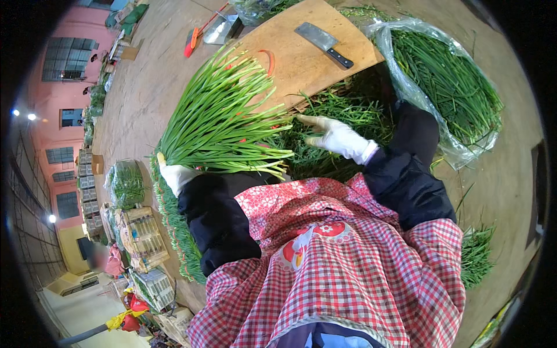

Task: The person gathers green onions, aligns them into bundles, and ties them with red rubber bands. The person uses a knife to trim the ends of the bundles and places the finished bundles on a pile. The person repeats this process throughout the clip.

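Note:
My left hand (177, 175), in a white glove, grips a large bunch of long green stalks (217, 117) near its leafy end; their pale cut ends fan out to the right. My right hand (337, 134), also gloved, is held with fingers apart to the right of these ends, touching no stalk that I can make out. Under it lies a heap of loose green leaves (352, 106). Beyond, a cleaver with a black handle (324, 41) rests on a wooden board (287, 39), beside a curved red strip (268, 63).
An open clear plastic bag of long greens (448, 82) stands at the right. A row of tied green bundles (176, 230) lines the left side. A dustpan (220, 29) and a red brush (191, 42) lie beyond the board. Crates (141, 237) stand farther left.

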A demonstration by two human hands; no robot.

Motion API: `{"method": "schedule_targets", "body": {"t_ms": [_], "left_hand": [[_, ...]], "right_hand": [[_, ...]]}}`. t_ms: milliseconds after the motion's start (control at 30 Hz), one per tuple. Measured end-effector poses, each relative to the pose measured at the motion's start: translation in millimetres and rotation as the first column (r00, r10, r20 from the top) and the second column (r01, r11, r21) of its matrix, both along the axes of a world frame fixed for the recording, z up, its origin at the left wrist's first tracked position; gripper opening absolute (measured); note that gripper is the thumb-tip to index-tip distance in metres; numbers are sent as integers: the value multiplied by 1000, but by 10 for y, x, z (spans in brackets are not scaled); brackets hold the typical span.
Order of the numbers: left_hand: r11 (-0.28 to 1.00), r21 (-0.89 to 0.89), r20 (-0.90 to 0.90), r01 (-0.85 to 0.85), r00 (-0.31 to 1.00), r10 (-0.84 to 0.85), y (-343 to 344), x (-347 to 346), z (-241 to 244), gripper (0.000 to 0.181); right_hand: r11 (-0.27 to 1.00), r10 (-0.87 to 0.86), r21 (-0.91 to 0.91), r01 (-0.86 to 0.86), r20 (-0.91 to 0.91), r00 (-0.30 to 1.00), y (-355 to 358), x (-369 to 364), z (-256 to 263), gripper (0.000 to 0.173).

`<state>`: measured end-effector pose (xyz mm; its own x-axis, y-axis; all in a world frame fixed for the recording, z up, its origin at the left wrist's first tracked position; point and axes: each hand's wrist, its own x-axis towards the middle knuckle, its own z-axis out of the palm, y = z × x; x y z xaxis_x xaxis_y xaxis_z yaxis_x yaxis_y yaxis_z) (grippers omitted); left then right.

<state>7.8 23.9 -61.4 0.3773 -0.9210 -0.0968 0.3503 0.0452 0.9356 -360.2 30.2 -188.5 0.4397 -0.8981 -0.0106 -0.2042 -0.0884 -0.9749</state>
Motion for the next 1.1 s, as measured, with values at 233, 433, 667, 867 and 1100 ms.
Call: {"method": "schedule_targets", "body": {"t_ms": [233,433,667,867,1100], "left_hand": [[991,-90,-133,101,985,-113,-22,28,-132,56],[984,-61,17,-165,986,167,33,-277,56,47],[988,-139,218,-69,971,98,75,-185,-44,48],[1000,-15,-141,22,990,-24,-29,-204,-94,60],[987,-123,-207,105,970,-129,-52,44,-274,62]], "right_hand": [[918,-47,355,-175,537,842,-125,652,259,19],[839,-203,451,-305,778,594,51,333,155,20],[960,-226,232,156,315,922,-25,-56,-119,42],[870,-269,488,-73,593,759,-65,493,160,30],[860,181,431,-274,244,953,198,160,320,25]]}}
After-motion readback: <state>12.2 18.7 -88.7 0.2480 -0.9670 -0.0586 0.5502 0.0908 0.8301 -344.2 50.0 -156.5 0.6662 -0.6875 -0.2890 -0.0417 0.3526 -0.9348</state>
